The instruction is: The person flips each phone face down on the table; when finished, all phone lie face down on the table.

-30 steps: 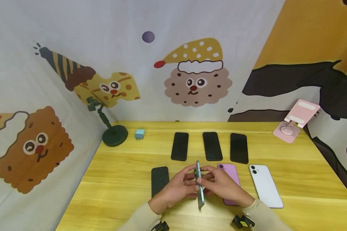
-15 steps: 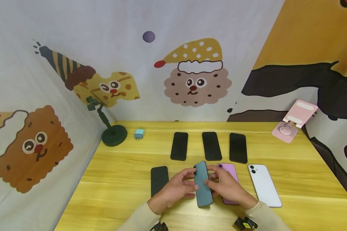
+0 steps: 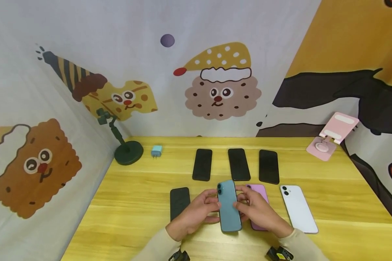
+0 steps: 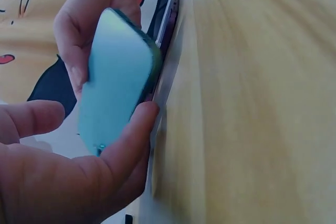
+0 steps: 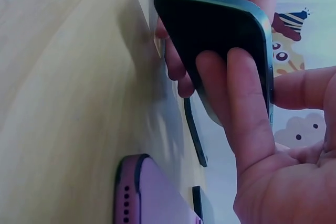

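I see the left hand [image 3: 196, 214] and right hand [image 3: 256, 212] pinching the teal phone [image 3: 228, 206] (back up) above the tabletop [image 3: 134, 203].

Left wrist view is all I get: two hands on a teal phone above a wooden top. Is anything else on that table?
Observer: Yes, three dark phones lie in a row behind the teal phone.
Visitor: Which way does its screen face?
Observer: Downward; the right wrist view shows its dark screen side.
Visitor: Any stands?
Observer: A pink stand sits at the far right corner, a green one at the far left.
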